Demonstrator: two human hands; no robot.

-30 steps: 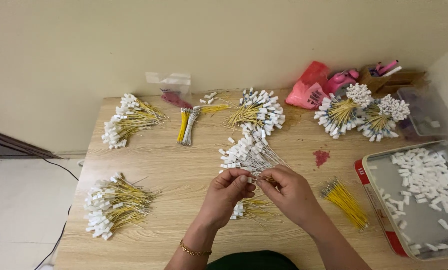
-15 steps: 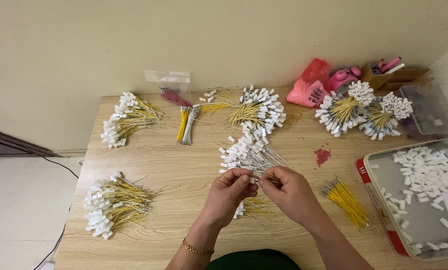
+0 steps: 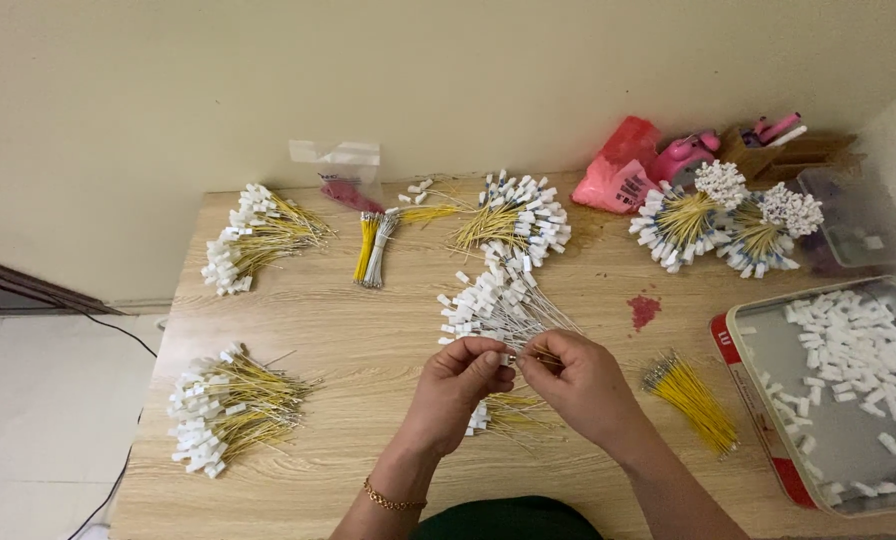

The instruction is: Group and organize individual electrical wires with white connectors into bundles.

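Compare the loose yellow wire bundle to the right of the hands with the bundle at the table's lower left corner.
The loose yellow wire bundle shows bare wires with no white pieces; the lower-left bundle has white connectors on its wire ends. The loose bundle is slim and lies diagonally beside the metal tray; the lower-left bundle is bulkier and fans out. Both are yellow wires lying untouched on the wooden table, apart from both hands.

On the pale wooden table (image 3: 348,330) lie bundles of yellow wires with white connectors at near left (image 3: 223,408) and far left (image 3: 253,238), a metal tray of loose white connectors (image 3: 840,345) at right, and a pink plastic bag (image 3: 623,170) far right.
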